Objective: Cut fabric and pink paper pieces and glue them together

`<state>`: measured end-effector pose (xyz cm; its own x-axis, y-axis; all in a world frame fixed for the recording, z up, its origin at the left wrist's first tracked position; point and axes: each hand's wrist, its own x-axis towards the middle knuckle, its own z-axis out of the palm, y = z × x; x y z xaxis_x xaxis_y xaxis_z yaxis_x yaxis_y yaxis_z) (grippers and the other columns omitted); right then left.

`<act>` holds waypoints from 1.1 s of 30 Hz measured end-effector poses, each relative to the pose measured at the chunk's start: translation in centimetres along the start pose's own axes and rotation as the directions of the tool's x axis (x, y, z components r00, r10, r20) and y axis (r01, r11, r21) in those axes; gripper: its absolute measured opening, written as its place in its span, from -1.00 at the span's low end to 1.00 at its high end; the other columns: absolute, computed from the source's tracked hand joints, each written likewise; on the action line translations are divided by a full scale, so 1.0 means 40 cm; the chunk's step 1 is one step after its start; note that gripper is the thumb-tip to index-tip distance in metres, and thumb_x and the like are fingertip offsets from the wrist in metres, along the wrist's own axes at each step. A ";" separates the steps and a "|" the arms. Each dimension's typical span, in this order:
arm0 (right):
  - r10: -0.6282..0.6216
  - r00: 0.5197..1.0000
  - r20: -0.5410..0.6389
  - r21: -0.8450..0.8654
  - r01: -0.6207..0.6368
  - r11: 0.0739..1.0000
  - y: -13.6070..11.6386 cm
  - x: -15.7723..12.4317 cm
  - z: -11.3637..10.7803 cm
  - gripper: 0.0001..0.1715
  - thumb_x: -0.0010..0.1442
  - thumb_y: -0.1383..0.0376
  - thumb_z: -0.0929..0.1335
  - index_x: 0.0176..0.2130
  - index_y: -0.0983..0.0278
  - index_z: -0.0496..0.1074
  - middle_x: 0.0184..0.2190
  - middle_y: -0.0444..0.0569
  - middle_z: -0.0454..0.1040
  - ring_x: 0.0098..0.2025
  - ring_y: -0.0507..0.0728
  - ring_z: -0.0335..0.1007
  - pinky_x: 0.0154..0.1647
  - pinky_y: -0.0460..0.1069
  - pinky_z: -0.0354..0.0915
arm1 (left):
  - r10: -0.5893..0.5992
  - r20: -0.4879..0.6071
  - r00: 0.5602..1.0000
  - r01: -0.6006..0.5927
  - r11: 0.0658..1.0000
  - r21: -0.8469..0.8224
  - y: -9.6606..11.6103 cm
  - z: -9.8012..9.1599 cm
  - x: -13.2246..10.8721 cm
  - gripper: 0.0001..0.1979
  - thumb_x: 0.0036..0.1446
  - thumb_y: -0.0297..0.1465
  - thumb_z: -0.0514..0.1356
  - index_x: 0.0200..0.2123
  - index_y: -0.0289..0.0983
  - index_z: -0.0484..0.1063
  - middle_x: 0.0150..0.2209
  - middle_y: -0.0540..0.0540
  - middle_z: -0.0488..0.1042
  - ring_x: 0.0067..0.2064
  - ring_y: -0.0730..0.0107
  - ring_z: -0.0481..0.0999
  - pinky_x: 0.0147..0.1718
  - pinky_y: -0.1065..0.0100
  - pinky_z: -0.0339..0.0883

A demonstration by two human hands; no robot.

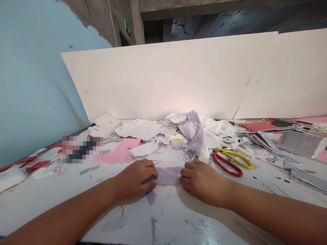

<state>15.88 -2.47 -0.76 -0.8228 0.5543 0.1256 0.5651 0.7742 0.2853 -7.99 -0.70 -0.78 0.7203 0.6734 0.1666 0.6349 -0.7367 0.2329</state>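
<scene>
A short lavender strip of fabric (168, 175) lies flat on the white table, stretched between my two hands. My left hand (138, 177) has its fingers and thumb closed around the strip's left end. On the other side, my right hand (200, 182) presses curled fingers onto the right end, and its fingertips are partly hidden. Just beyond the strip are a small clear bottle with a yellow label (178, 142) and a crumpled lavender and white cloth (194, 129). Scissors with one red and one yellow handle (229, 164) rest to the right of my right hand.
Pink paper (121, 151) and grey-white card pieces (139, 129) lie at the back left. Fabric-covered pieces (302, 143) and red sheets (262, 126) are piled at the right. A tall white board (175, 80) stands behind the table. Scraps are scattered over the tabletop (187, 212).
</scene>
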 end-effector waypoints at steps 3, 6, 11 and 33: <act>0.009 1.000 0.002 0.014 -0.009 1.000 0.001 0.002 -0.003 -0.75 0.14 0.34 0.20 -0.47 0.31 0.39 -0.48 -0.03 0.39 -0.40 0.07 0.20 -0.47 -0.02 -0.03 | -0.002 0.002 1.000 0.002 1.000 -0.004 0.001 -0.001 0.000 -0.82 0.05 -0.37 0.01 -0.36 -0.23 0.40 -0.32 -0.08 0.36 -0.32 0.38 0.31 -0.31 0.35 0.18; 0.039 0.999 0.008 0.062 -0.039 0.997 0.005 0.004 -0.008 -0.78 0.13 0.32 0.21 -0.44 0.28 0.40 -0.47 -0.05 0.40 -0.41 0.07 0.23 -0.49 -0.04 -0.03 | -0.005 0.000 1.000 0.005 1.000 0.002 0.003 -0.002 0.000 -0.82 0.05 -0.37 0.01 -0.37 -0.23 0.40 -0.32 -0.07 0.36 -0.31 0.38 0.31 -0.30 0.35 0.18; 0.037 0.998 0.041 0.065 -0.039 0.997 0.008 0.012 -0.015 -0.78 0.11 0.33 0.22 -0.45 0.29 0.42 -0.49 -0.04 0.41 -0.42 0.07 0.26 -0.51 -0.05 -0.04 | -0.002 -0.008 1.000 0.002 1.000 0.000 0.001 -0.001 0.000 -0.80 0.05 -0.35 0.00 -0.37 -0.23 0.40 -0.32 -0.09 0.36 -0.32 0.38 0.31 -0.30 0.34 0.19; 0.136 0.991 -0.004 -0.018 -0.136 0.991 0.035 0.076 -0.074 -0.79 0.05 0.38 0.20 -0.50 0.31 0.38 -0.51 -0.03 0.41 -0.52 0.03 0.25 -0.58 -0.08 -0.11 | -0.317 -0.051 0.947 0.279 0.891 -0.359 -0.006 0.016 -0.010 -0.32 -0.11 -0.16 0.18 0.11 -0.03 0.05 0.06 -0.10 0.22 -0.03 0.19 0.31 -0.15 0.25 0.25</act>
<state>13.98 -0.59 2.83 -0.7387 0.6530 0.1671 0.6704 0.6861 0.2826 -8.26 -0.83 -1.54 0.4665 0.8745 0.1328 0.6663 -0.4461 0.5975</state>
